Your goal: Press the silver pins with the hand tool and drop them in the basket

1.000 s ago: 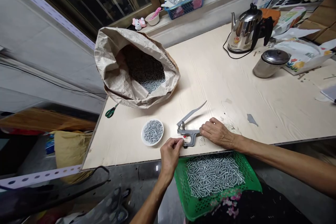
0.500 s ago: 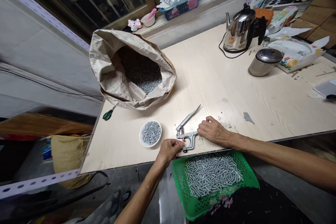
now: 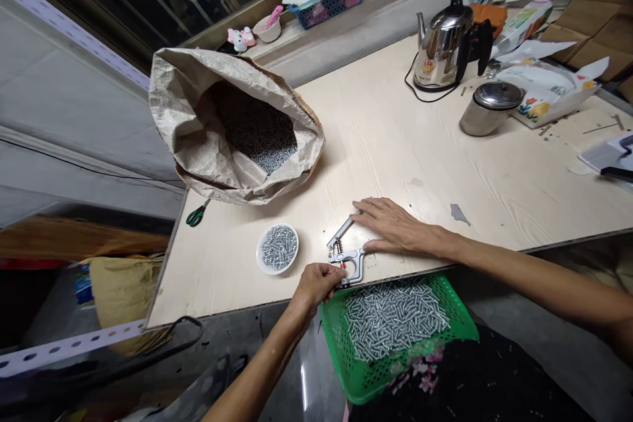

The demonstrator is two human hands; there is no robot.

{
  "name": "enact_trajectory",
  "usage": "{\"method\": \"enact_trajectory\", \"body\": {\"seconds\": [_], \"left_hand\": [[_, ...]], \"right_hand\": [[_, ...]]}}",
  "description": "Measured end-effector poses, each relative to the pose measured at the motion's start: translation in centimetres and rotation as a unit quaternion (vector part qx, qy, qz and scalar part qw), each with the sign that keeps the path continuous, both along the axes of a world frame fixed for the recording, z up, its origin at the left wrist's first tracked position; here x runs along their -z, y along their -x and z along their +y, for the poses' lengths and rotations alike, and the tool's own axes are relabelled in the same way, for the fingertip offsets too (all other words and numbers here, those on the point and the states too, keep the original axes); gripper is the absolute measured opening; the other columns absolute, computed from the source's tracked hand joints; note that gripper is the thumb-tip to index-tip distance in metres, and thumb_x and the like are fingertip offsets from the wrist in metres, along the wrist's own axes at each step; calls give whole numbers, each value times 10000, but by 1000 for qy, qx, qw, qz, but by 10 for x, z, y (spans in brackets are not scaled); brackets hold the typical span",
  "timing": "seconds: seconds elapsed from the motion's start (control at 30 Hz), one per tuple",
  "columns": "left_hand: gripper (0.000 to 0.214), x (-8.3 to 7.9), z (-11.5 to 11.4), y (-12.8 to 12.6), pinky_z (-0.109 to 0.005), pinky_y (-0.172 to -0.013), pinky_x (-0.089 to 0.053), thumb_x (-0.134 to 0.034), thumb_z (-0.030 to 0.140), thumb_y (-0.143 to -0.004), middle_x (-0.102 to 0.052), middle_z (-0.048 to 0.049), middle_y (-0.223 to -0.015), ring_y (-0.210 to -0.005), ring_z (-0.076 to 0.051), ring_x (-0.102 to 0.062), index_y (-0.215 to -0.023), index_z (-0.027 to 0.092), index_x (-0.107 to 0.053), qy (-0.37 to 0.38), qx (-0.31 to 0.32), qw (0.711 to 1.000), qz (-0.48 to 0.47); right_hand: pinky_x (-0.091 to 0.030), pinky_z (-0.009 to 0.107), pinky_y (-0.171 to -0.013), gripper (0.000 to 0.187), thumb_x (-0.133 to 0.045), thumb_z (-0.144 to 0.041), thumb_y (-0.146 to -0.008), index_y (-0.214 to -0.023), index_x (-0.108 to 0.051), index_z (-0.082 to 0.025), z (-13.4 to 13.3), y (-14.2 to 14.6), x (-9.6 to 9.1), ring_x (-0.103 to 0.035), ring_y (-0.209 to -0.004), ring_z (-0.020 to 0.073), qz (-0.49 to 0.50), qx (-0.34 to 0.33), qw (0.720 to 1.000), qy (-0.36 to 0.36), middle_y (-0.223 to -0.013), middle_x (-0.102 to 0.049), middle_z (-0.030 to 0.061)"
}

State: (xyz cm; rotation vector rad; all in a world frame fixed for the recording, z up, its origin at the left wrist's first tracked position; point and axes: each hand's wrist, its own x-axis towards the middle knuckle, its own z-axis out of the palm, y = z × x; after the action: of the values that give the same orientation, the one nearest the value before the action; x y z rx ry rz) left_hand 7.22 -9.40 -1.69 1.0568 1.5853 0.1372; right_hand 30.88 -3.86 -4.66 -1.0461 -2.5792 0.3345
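Observation:
Grey snap-fastener pliers (image 3: 356, 265) lie at the table's front edge, their upper lever raised at an angle. My left hand (image 3: 319, 282) is at the jaw end, thumb and fingers pinched together beside the red-tipped punch; whatever they hold is too small to make out. My right hand (image 3: 395, 227) lies over the lever's far end with fingers stretched and apart, the thumb near the lower frame. To the left stands a white bowl (image 3: 259, 257) of small metal screws. Below the table edge a green basket (image 3: 341, 369) holds a heap of similar screws.
A large woven sack (image 3: 168, 105) with screws inside stands open at the back left. Green-handled scissors (image 3: 196, 215) lie near the left edge. A steel kettle (image 3: 438, 53), a lidded metal cup (image 3: 487, 115) and a tissue pack (image 3: 544, 95) stand at the back right.
My right hand has opened from a curled position by the lower frame and moved up onto the lever's end. My left hand stays pinched at the jaw. The view has shifted slightly.

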Motion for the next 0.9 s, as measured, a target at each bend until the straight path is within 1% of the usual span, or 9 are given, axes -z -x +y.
{"method": "enact_trajectory", "body": {"seconds": [0.07,0.1,0.17,0.23,0.33,0.5,0.63,0.77,0.9], "left_hand": [[384,-1,-1,-1,-208,-367,-254,-686,514,-616,-425,76,-403,-351,-55,-333,-592,143,-589,-1,-3,1000,3],[388,-2,0,-1,-207,-368,-254,-690,517,-613,-426,76,-404,-353,-55,-337,-598,141,-595,0,-4,1000,6],[402,-2,0,-1,-206,-370,-256,-698,527,-602,-427,77,-402,-355,-56,-342,-609,137,-603,3,-5,1000,12],[415,-1,0,-1,-207,-372,-260,-701,539,-595,-423,79,-397,-351,-56,-342,-616,136,-607,7,-3,1000,13],[422,1,1,1,-207,-370,-256,-701,546,-595,-426,78,-397,-345,-57,-338,-616,136,-606,5,-1,1000,5],[413,3,0,2,-207,-366,-254,-694,539,-605,-431,77,-400,-343,-55,-338,-613,135,-605,-1,0,1000,1],[406,2,0,1,-205,-360,-255,-698,531,-593,-427,79,-391,-338,-52,-331,-596,141,-583,3,-5,1000,0],[418,0,0,-1,-206,-353,-252,-697,540,-570,-424,82,-400,-340,-50,-324,-602,139,-581,-1,-13,1000,-3],[440,-3,0,-3,-208,-355,-253,-693,557,-559,-416,87,-413,-346,-51,-318,-627,135,-592,-1,-9,1000,-6]], "right_hand": [[-305,513,-982,865,-645,-647,-715,-1358,-380,-132,5,-1,2,-296,-1296,355,-13,-23,1000,6,-1412,-378,213],[-293,543,-993,944,-654,-681,-675,-1374,-358,-119,7,-1,3,-276,-1309,375,-21,-32,999,12,-1415,-368,228],[-283,568,-1004,1000,-661,-700,-646,-1383,-341,-105,9,-2,6,-282,-1308,386,-26,-45,998,22,-1402,-385,232],[-292,560,-1007,1000,-665,-688,-649,-1386,-332,-99,11,-4,7,-311,-1293,371,-20,-51,998,28,-1388,-404,228],[-334,519,-982,996,-699,-666,-624,-1363,-357,-92,11,-7,3,-363,-1245,346,-3,-47,998,35,-1350,-432,227],[-400,414,-869,817,-758,-589,-601,-1213,-480,-123,9,-7,-9,-474,-1036,273,2,-37,998,50,-1154,-540,148],[-370,412,-833,721,-744,-595,-619,-1137,-514,-149,7,-4,-11,-472,-988,273,-27,-14,999,44,-1094,-561,127],[-332,414,-843,697,-739,-591,-638,-1136,-521,-155,4,-2,-11,-467,-993,274,-55,0,997,47,-1092,-567,121],[-315,405,-844,656,-730,-565,-672,-1140,-523,-155,2,-2,-12,-465,-986,264,-57,2,997,46,-1077,-571,111]]}}
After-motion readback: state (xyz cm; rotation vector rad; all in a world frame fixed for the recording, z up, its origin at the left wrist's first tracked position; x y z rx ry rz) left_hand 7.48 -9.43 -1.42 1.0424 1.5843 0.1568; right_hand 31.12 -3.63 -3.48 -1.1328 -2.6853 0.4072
